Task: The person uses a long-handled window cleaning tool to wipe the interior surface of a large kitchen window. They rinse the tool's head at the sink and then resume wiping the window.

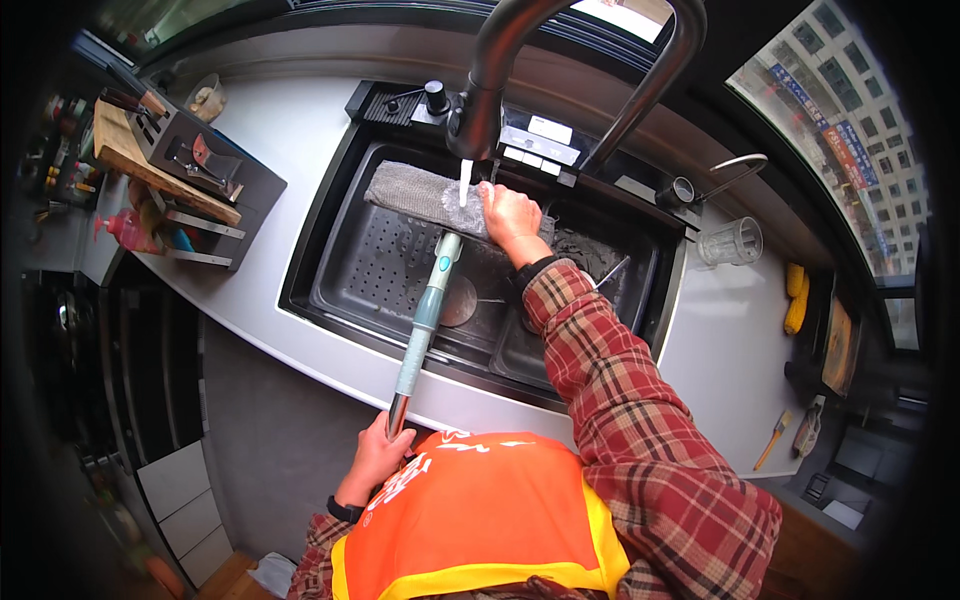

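A flat mop with a grey cloth pad [409, 196] lies across the black double-bowl sink [360, 281], its head over the left bowl. Water from the dark pull-down faucet [474, 124] runs onto the middle of the pad and foams there. My right hand [511, 217] grips the pad just right of the stream, and its curled fingers are partly hidden. The teal and silver mop handle [417, 341] slants down over the front edge of the counter. My left hand [375, 454] is closed around the metal part of that handle, close to my orange apron [480, 517].
A knife block [191, 142] and a wooden cutting board [169, 176] stand left of the sink. To the right are a clear glass [731, 241], corn cobs [796, 300] and a brush [774, 439]. A curved slim tap [739, 166] rises at the back right.
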Motion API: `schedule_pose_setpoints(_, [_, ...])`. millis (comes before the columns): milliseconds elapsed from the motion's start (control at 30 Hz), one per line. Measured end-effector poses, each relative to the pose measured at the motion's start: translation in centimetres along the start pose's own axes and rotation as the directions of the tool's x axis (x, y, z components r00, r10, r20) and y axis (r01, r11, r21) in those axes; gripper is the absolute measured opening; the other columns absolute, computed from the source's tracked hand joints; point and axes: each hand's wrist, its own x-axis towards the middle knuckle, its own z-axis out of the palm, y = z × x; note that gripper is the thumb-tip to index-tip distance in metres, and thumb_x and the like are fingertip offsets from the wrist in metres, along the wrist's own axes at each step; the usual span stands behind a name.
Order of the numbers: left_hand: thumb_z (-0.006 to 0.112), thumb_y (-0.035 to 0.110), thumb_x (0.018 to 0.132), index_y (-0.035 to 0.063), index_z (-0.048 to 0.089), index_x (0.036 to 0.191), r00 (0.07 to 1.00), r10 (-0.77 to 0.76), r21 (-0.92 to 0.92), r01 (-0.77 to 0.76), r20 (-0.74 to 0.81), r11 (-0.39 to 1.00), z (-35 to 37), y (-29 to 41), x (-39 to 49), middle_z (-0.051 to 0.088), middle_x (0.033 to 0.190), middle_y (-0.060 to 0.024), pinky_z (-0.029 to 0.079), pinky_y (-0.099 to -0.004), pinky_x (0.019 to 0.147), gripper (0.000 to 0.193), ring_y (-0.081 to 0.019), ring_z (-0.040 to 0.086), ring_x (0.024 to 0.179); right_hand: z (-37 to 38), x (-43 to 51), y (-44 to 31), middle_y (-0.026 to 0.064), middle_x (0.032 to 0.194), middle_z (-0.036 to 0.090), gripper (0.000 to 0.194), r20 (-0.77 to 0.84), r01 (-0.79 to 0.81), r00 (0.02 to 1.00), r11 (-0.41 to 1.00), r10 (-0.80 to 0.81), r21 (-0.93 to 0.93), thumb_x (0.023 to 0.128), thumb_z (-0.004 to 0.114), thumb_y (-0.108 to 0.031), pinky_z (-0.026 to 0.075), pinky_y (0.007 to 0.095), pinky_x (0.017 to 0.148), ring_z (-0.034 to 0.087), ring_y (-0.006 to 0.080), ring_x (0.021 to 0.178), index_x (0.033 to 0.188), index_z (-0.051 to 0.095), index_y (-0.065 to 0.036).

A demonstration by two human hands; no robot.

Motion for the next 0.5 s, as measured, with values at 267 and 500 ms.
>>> schedule_pose_setpoints(267, [0.061, 0.019, 0.081, 0.0001, 0.052, 0.089, 0.998, 0.058, 0.057, -0.058, -0.006, 0.997, -0.1, 0.3, 0.1, 0.062, 0.062, -0.011, 0.049, -0.0307, 0.053, 0.023, -0.017, 0.064, 0.058, 0.6, 0.2, -0.9, 0.0159, 0.098, 0.064, 0.047, -0.109, 0.25, 0.964, 0.967, -0.243, 0.05, 0.087, 0.046, -0.051, 0.045, 0.0444, 0.08, 0.06, 0.034, 0.094, 0.109, 0.059, -0.011])
schedule_pose_setpoints(500, [0.061, 0.021, 0.081, -0.0012, 0.051, 0.09, 0.999, 0.04, 0.094, -0.038, -0.015, 0.995, -0.3, 0.0, -0.1, 0.062, 0.066, -0.0157, 0.05, -0.0348, 0.058, 0.026, -0.0223, 0.066, 0.061, 1.4, 0.2, -2.6, 0.0162, 0.108, 0.061, 0.05, -0.246, 0.403, 0.899, 0.903, -0.361, 0.148, 0.088, 0.043, -0.052, 0.043, 0.0437, 0.087, 0.056, 0.0317, 0.102, 0.114, 0.059, -0.013])
